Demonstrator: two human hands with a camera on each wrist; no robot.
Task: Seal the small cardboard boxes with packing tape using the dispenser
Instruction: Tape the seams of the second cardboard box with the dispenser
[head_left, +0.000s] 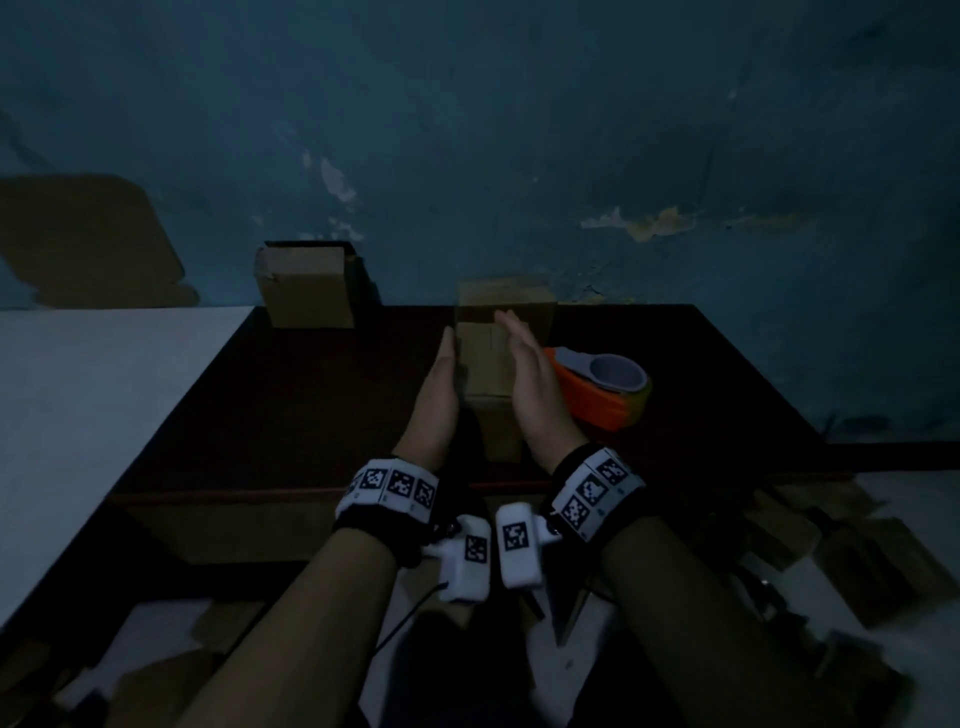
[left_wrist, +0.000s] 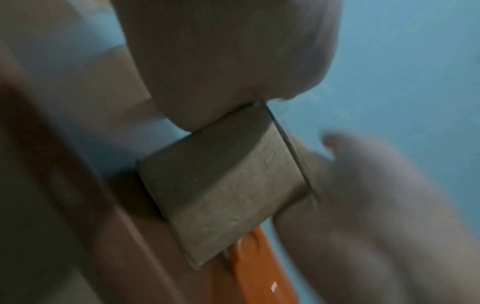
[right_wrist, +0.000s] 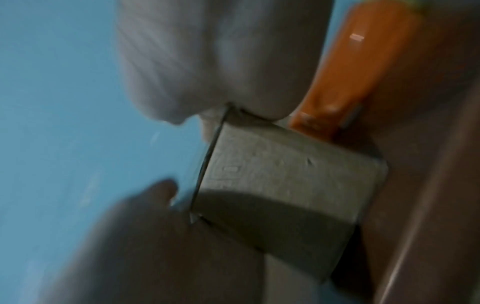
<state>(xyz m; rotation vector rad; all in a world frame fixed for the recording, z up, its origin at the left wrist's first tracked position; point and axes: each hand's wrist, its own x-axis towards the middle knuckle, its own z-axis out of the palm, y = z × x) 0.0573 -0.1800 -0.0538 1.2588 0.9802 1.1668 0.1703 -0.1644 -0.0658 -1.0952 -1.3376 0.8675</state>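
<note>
Head view: the small box (head_left: 485, 364) stands mid-desk (head_left: 291, 415), flat left hand (head_left: 434, 410) and right hand (head_left: 535, 384) flanking it, each grip spread; the dispenser (head_left: 602, 389) lies at three o'clock. Wrist views: palms press opposite sides. Square the flaps flush before taping.

The head camera looks forward and steeply down from above the forearms, with the dark table (head_left: 291, 415) across mid-frame and the blue wall (head_left: 519, 130) filling the upper half. Each wrist camera sits very close, aimed along its palm and up toward the wall, the left hand (left_wrist: 233, 57) and right hand (right_wrist: 221, 57) blurred at upper centre. All three views share the small cardboard box (head_left: 488, 358) (left_wrist: 223, 185) (right_wrist: 285, 195) and the orange tape dispenser (head_left: 597, 389) (left_wrist: 262, 267) (right_wrist: 358, 67)
</note>
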